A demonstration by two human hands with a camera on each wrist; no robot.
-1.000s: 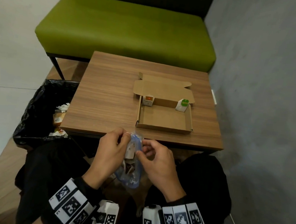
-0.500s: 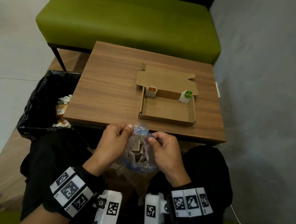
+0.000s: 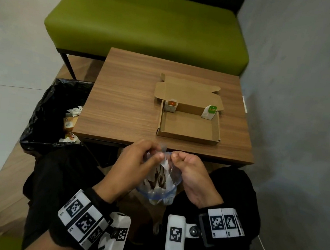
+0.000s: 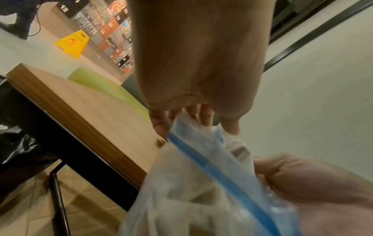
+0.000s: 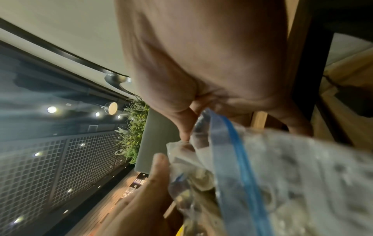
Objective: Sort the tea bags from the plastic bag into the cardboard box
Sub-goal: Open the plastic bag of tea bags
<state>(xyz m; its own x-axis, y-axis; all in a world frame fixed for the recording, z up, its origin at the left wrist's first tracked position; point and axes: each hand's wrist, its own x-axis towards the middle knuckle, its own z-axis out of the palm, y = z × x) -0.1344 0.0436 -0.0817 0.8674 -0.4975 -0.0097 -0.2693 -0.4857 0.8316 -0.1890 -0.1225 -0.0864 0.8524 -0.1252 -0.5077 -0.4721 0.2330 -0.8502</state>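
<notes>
both hands (image 3: 135, 162) pinch plastic bag (image 3: 159, 187) rim

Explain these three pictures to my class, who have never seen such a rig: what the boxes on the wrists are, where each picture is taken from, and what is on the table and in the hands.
No machine here: a person wears three cameras. The wide picture comes from the head; the two close ones from boxes strapped on the wrists, looking along the fingers. On the wooden table lies an open cardboard box with two tea bags, one orange-tagged, one green-tagged. The left hand and right hand pinch the top of a plastic bag of tea bags.
</notes>
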